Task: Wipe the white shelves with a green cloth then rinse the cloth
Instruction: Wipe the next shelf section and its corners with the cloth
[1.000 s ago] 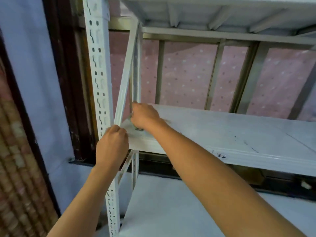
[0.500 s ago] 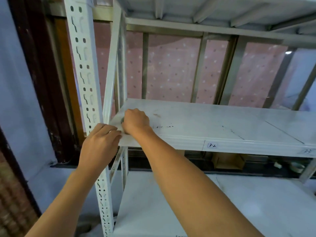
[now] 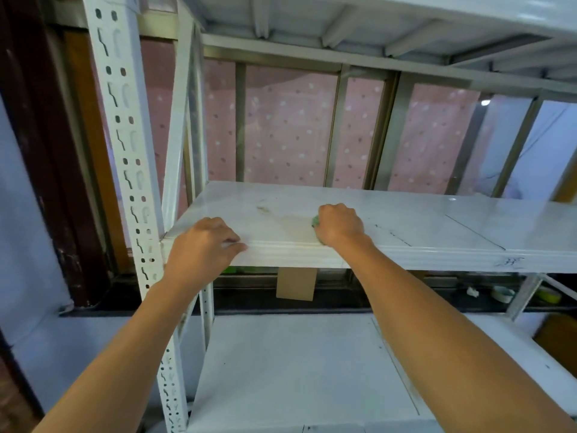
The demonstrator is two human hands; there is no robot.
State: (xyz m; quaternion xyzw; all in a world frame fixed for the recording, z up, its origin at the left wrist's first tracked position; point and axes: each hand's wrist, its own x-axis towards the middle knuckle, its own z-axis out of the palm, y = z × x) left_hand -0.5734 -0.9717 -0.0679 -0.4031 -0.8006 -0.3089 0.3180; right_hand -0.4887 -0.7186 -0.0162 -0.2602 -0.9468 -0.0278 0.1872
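A white metal shelf [image 3: 437, 223] runs across the middle of the view, with dark scuffs and a brownish smear left of centre. My right hand [image 3: 338, 225] is fisted on a green cloth [image 3: 315, 220], pressing it onto the shelf top near the front edge; only a sliver of green shows at the knuckles. My left hand [image 3: 203, 245] rests on the shelf's front lip [image 3: 312, 256] near the left corner, fingers curled over the edge. A lower white shelf [image 3: 296, 370] lies beneath, and another shelf's underside [image 3: 343, 17] is overhead.
A perforated white upright post [image 3: 125, 151] with a diagonal brace stands at the left. Behind is a window frame with pink dotted covering [image 3: 287, 129]. A cardboard piece [image 3: 296, 284] and tape rolls [image 3: 502, 293] sit on the dark sill below the shelf.
My right hand has slid the cloth rightwards from the shelf's left corner towards the middle. My left hand left the upright post and now grips the shelf's front edge. The view shifted right.
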